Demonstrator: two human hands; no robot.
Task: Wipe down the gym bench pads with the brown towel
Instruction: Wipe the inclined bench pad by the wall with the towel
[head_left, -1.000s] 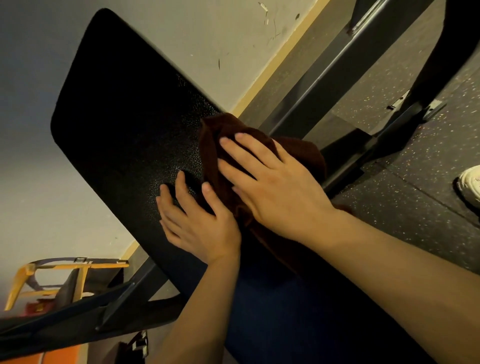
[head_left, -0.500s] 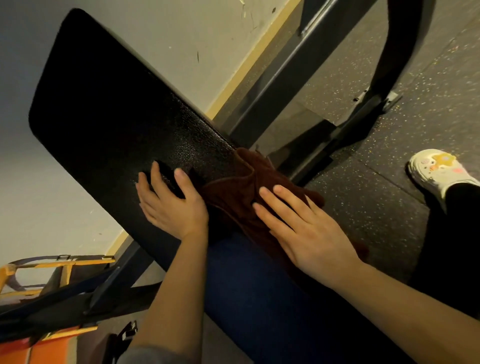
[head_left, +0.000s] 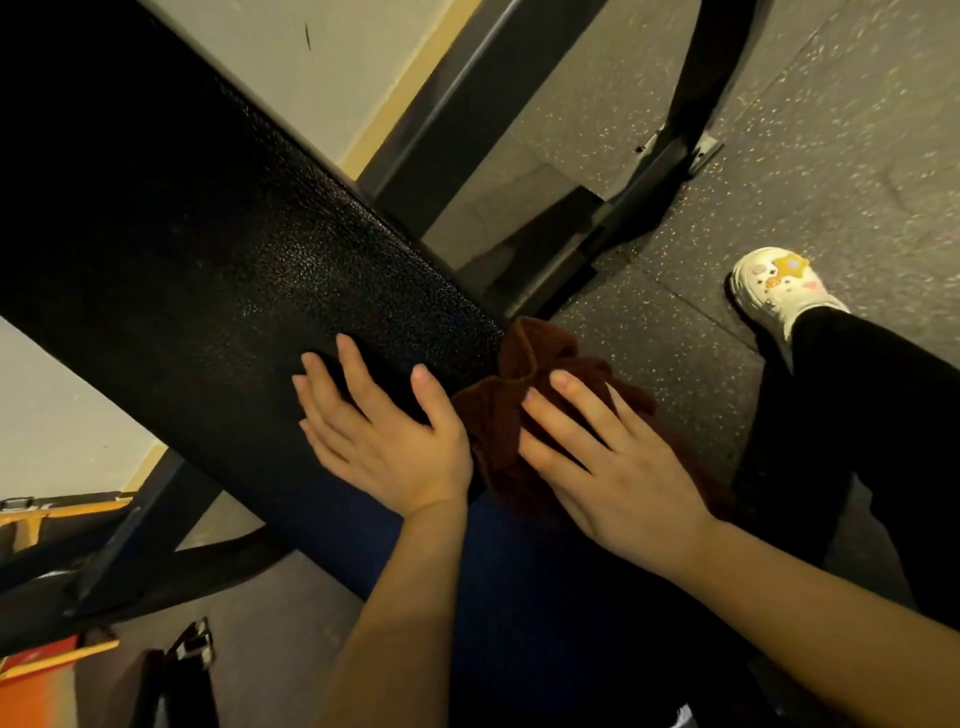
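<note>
- Left hand (head_left: 387, 441): fingers flat, bracing the pad (head_left: 218, 249), frame centre.
- Right hand (head_left: 608, 462): fingers flat, pressing the towel (head_left: 511, 395) at the pad's right edge.
- Risk: the bunched towel may slip off that edge.

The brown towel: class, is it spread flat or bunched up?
Bunched up. The brown towel shows deep folds and a gathered ridge at the black pad's edge, pressed under the right hand's straight fingers.

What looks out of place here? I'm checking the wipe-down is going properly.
Little stands out: the brown towel is bunched, with part hanging off the edge of the black pad under the right hand. The left hand rests flat on the pad.
</note>
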